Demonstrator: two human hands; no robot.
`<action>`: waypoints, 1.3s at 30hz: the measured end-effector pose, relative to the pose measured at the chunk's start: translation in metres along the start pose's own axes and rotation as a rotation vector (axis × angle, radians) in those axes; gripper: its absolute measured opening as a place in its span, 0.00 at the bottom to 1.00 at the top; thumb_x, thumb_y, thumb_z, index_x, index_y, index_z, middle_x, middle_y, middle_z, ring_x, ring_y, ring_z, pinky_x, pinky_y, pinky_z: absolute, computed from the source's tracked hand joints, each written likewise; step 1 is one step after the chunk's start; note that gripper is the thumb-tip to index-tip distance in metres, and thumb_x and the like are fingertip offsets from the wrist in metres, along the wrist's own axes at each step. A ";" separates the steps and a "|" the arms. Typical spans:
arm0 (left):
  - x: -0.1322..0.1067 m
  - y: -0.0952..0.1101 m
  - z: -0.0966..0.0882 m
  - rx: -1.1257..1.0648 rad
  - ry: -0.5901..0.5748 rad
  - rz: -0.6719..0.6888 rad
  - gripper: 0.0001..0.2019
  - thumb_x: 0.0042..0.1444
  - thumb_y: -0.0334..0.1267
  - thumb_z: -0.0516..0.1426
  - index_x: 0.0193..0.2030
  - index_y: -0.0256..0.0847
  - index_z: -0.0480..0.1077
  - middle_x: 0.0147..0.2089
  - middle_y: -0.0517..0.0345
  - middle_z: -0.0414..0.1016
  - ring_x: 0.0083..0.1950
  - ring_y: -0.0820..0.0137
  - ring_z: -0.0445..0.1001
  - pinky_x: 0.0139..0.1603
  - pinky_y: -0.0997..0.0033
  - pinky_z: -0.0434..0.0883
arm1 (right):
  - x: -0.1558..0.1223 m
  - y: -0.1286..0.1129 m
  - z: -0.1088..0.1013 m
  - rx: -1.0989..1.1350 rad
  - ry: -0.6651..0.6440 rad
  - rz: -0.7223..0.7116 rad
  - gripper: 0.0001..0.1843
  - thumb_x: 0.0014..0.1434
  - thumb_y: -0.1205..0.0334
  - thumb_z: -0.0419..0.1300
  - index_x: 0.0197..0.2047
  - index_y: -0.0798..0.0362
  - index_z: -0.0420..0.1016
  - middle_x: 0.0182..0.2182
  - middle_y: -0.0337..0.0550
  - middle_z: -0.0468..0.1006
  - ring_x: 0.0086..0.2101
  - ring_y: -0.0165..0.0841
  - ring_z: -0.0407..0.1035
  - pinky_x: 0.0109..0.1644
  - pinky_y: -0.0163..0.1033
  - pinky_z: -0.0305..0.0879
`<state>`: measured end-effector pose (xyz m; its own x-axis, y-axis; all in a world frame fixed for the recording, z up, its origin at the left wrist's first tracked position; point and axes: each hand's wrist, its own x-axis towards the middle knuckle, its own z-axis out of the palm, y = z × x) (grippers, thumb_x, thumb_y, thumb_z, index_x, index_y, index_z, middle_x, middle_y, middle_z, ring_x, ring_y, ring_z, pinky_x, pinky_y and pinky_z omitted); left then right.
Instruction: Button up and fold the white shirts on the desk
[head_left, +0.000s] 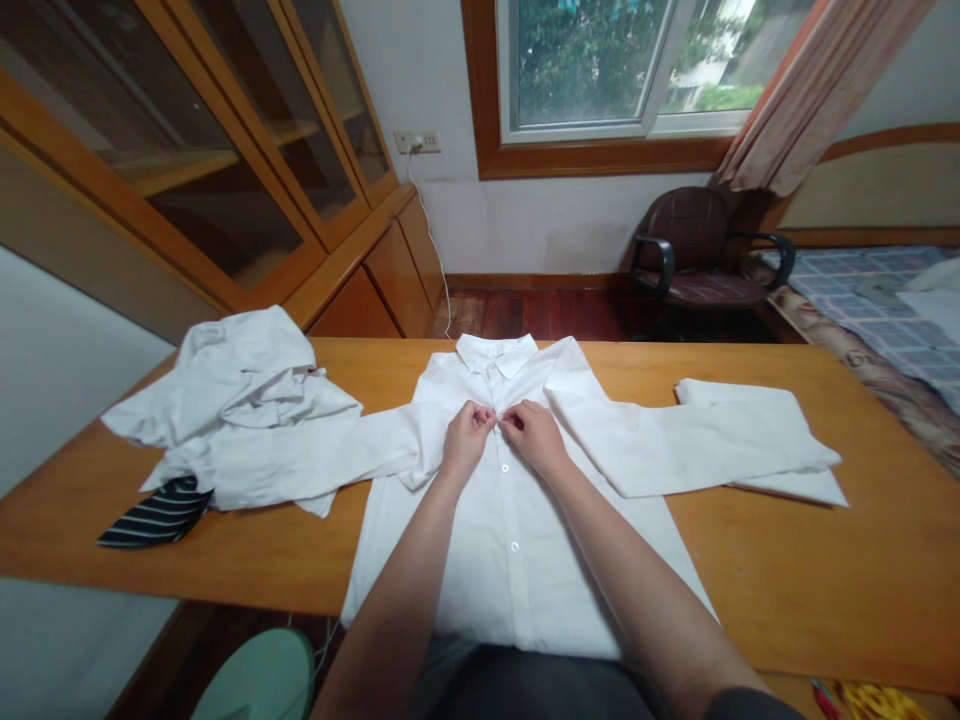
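Along the room's left side stands a wooden cabinet (pixel 345 226); behind its glass doors (pixel 300 170) you can see shelving, but darkness and reflections hide what else may be inside. Before it, on your wooden table (pixel 817 570), lies a heap of white cloth (pixel 247 370), with a dark striped piece (pixel 159 515) poking out at its near side. Lower down, below the near edge, shows a round green thing (pixel 259 680); you can't tell whether it's a stool or a lid. At the table's middle lies your white shirt (pixel 517 585), front up, collar away from you, one sleeve reaching the heap. Your left hand (pixel 469 430) pinches the front strip below the collar, thumb against fingers; your right hand (pixel 534 430) pinches it just beside, fingertips nearly meeting. Rightward, the other sleeve overlaps a folded white cloth (pixel 757 392). Near the bottom right corner, something yellow (pixel 881 702) shows below the table edge; you can't tell whether a container holds it.
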<state>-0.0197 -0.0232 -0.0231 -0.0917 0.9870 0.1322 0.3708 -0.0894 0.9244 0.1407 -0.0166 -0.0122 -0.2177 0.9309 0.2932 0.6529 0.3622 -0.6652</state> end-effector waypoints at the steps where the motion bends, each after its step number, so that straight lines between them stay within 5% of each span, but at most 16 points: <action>1: 0.000 0.000 0.000 -0.003 0.001 -0.001 0.08 0.53 0.35 0.60 0.30 0.43 0.62 0.36 0.62 0.77 0.35 0.71 0.69 0.40 0.73 0.64 | 0.000 0.000 0.000 -0.001 -0.003 0.001 0.03 0.59 0.64 0.66 0.34 0.52 0.76 0.30 0.40 0.75 0.35 0.34 0.67 0.41 0.37 0.58; 39: -0.002 0.006 -0.003 0.078 0.051 -0.020 0.06 0.54 0.39 0.62 0.35 0.43 0.70 0.32 0.62 0.74 0.30 0.73 0.65 0.34 0.74 0.64 | -0.001 -0.001 -0.001 0.027 0.038 0.016 0.04 0.58 0.67 0.61 0.35 0.51 0.77 0.30 0.40 0.74 0.34 0.34 0.68 0.40 0.37 0.60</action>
<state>-0.0205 -0.0259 -0.0170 -0.1459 0.9801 0.1343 0.4388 -0.0575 0.8967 0.1407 -0.0183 -0.0112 -0.1796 0.9344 0.3076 0.6365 0.3488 -0.6879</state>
